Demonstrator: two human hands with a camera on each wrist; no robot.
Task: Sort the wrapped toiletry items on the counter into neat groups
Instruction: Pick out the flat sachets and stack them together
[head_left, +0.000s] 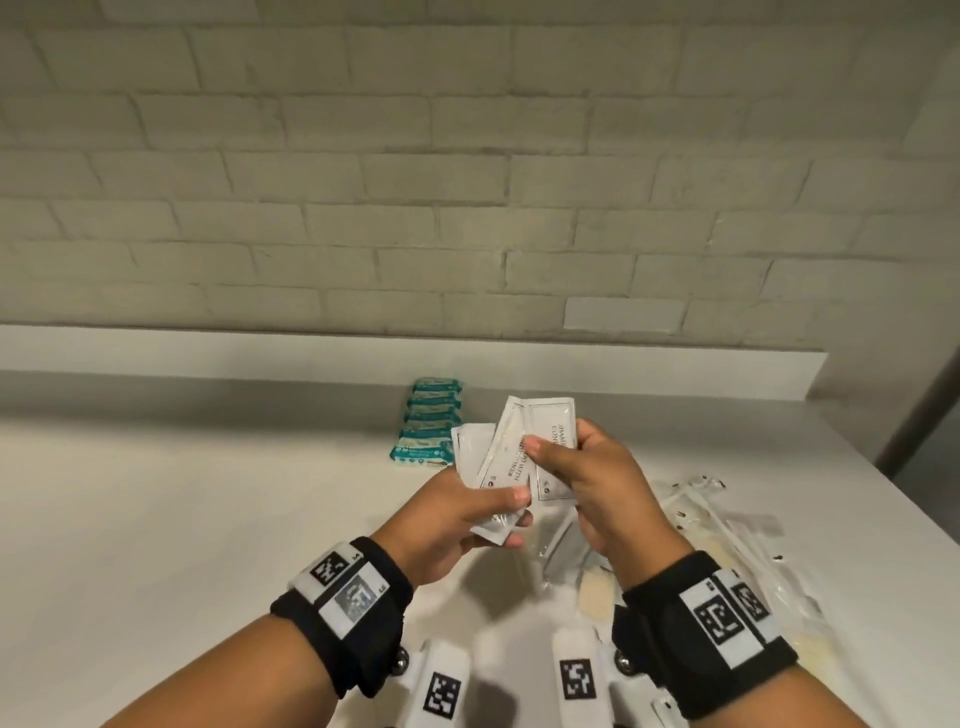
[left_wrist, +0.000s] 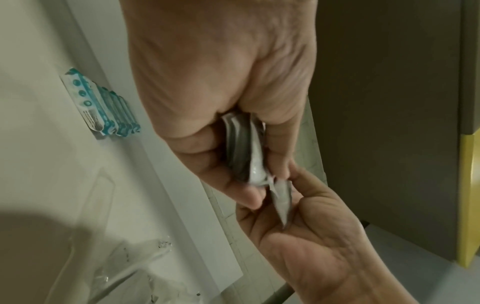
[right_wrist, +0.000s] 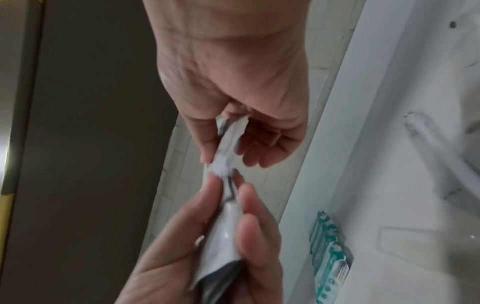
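Observation:
Both hands are raised above the white counter (head_left: 208, 493). My left hand (head_left: 511, 514) pinches a fan of white sachets (head_left: 498, 457) between thumb and fingers. My right hand (head_left: 545, 457) pinches another white printed sachet (head_left: 550, 421) that overlaps the fan. The left wrist view has the left hand (left_wrist: 259, 185) gripping the sachet stack (left_wrist: 241, 148) edge-on. From the right wrist, the right hand (right_wrist: 223, 160) holds its sachet (right_wrist: 228, 139) against those in the left hand (right_wrist: 228, 197). A neat row of teal packets (head_left: 431, 431) lies behind the hands.
Clear-wrapped items (head_left: 727, 525) lie scattered on the counter's right side, under and beside my right wrist. A pale brick wall and a low ledge (head_left: 675, 364) back the counter. The teal packets (left_wrist: 103, 107) (right_wrist: 330, 261) sit close to that ledge.

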